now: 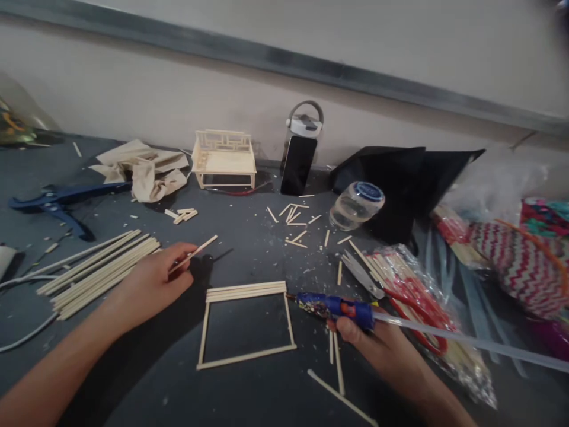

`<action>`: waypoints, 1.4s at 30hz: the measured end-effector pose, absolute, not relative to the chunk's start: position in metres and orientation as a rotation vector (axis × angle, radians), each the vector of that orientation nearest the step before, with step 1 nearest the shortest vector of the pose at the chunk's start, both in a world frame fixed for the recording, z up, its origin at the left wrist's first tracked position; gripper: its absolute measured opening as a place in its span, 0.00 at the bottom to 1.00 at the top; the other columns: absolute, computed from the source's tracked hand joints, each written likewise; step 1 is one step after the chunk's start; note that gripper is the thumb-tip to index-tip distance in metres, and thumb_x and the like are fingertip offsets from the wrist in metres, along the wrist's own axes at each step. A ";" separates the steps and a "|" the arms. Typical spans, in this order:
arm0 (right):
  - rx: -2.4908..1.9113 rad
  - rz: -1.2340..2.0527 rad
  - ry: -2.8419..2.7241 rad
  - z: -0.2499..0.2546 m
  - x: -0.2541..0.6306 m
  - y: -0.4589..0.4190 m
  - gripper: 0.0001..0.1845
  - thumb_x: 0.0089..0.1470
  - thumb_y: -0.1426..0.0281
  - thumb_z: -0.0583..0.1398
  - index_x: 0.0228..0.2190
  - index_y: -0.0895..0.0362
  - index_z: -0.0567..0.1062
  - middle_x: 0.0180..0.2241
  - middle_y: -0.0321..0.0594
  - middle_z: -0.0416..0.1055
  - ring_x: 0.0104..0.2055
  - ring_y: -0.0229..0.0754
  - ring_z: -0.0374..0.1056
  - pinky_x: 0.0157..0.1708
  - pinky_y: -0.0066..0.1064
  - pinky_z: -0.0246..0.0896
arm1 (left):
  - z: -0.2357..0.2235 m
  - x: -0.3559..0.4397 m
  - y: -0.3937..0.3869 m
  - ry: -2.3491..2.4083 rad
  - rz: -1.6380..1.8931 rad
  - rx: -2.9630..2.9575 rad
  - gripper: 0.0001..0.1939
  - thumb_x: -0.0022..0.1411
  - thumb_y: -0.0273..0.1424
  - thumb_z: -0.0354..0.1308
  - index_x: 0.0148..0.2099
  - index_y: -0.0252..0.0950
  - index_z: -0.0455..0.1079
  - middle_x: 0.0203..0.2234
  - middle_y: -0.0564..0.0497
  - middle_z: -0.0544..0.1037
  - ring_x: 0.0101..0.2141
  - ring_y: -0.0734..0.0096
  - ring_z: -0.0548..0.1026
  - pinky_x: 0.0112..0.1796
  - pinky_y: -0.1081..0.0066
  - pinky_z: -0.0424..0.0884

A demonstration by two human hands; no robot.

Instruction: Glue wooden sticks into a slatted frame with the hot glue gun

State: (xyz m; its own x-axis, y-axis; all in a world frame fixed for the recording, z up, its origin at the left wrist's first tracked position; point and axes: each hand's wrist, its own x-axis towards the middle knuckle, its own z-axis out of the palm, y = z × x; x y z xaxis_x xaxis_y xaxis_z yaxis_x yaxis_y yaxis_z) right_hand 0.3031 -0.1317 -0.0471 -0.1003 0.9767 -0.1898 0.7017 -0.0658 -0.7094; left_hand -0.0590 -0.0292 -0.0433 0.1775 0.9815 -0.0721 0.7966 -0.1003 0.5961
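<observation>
A dark table (pixel 249 243) is carrying a rectangular stick frame (pixel 246 357), a bundle of sticks (pixel 100 273), scattered short pieces (pixel 293 215) and a miniature bench (pixel 224 160). Crumpled cloth or paper (pixel 149 169) is lying near blue cutters (pixel 57 201). Farther right, a clear jar (pixel 355 207) is tilting, and scissors (pixel 362 276) are lying beside plastic-wrapped sticks (pixel 409 279).

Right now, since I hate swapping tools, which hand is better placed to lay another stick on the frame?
Left hand, probably: it holds a stick near the frame, while the right hand grips the glue gun.
</observation>
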 end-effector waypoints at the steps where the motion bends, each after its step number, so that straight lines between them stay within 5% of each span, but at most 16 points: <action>1: -1.804 0.966 -1.821 -0.049 0.304 -0.133 0.20 0.58 0.53 0.53 0.32 0.55 0.76 0.31 0.39 0.78 0.35 0.46 0.73 0.35 0.33 0.69 | -0.042 -0.060 -0.029 1.664 0.453 1.928 0.19 0.52 0.38 0.52 0.46 0.40 0.69 0.22 0.55 0.69 0.23 0.69 0.68 0.27 0.71 0.61; 5: -1.865 0.900 -1.756 -0.057 0.312 -0.134 0.19 0.55 0.52 0.56 0.31 0.54 0.77 0.30 0.38 0.79 0.33 0.48 0.75 0.32 0.33 0.72 | -0.032 -0.063 -0.030 1.600 0.322 1.892 0.13 0.54 0.40 0.52 0.38 0.39 0.70 0.16 0.59 0.59 0.20 0.74 0.61 0.24 0.74 0.56; 19: -1.898 0.988 -1.600 -0.052 0.308 -0.127 0.28 0.48 0.43 0.56 0.26 0.55 0.79 0.25 0.45 0.79 0.27 0.49 0.74 0.26 0.35 0.73 | -0.027 -0.060 -0.035 1.419 0.139 1.954 0.13 0.52 0.43 0.58 0.29 0.38 0.70 0.16 0.60 0.60 0.20 0.76 0.60 0.23 0.76 0.52; 34: -1.792 1.065 -1.621 -0.057 0.306 -0.133 0.17 0.57 0.55 0.56 0.32 0.55 0.75 0.30 0.37 0.76 0.32 0.43 0.69 0.29 0.29 0.65 | -0.032 -0.060 -0.029 1.484 0.033 1.968 0.15 0.51 0.47 0.59 0.29 0.40 0.72 0.17 0.58 0.66 0.20 0.74 0.63 0.23 0.75 0.55; 42: -1.745 0.995 -1.682 -0.046 0.298 -0.128 0.18 0.58 0.55 0.56 0.27 0.54 0.74 0.24 0.35 0.72 0.27 0.40 0.65 0.27 0.28 0.62 | -0.028 -0.056 -0.030 1.504 -0.007 1.958 0.13 0.52 0.44 0.58 0.30 0.39 0.71 0.17 0.58 0.64 0.21 0.74 0.63 0.24 0.75 0.54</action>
